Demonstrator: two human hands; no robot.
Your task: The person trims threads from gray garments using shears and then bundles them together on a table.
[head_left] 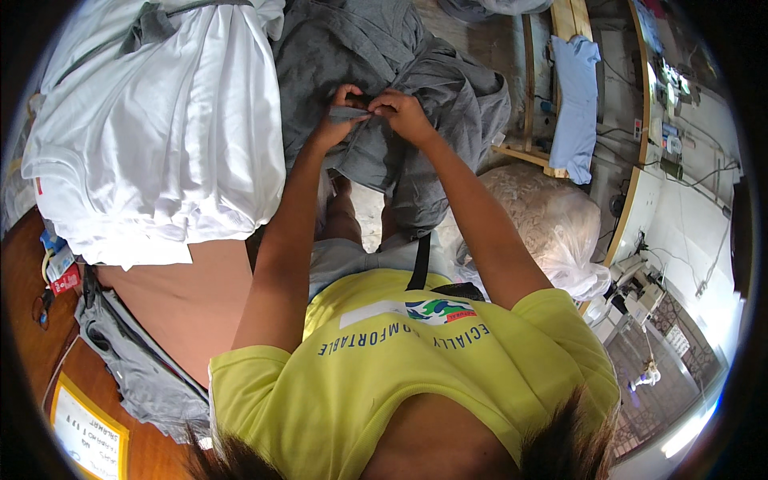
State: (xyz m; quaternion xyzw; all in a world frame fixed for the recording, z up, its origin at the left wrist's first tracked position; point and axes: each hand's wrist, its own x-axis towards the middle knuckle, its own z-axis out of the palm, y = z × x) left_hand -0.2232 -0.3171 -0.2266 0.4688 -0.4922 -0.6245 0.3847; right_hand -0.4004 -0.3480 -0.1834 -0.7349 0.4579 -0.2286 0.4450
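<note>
In front of me hangs a dark grey cloth garment (336, 48), its folds spreading across the upper middle and down on the right. My left hand (339, 122) pinches a small flap of it, with thumb and fingers closed on the cloth. Close beside it, my right hand (404, 116) grips the same edge, fingertips bent together. The two sets of fingertips almost meet at a small dark fold. What lies between them is too small to make out. Left of the garment is a big heap of white garments (192, 120), near my left forearm.
A grey strip of cloth (150, 30) lies on the white heap. Under it is a brown board or box (184, 304), beside folded grey clothes (144, 368). At right are a clear plastic bag (552, 224), a light blue cloth (574, 104) on a wooden frame, and a sewing machine (640, 296).
</note>
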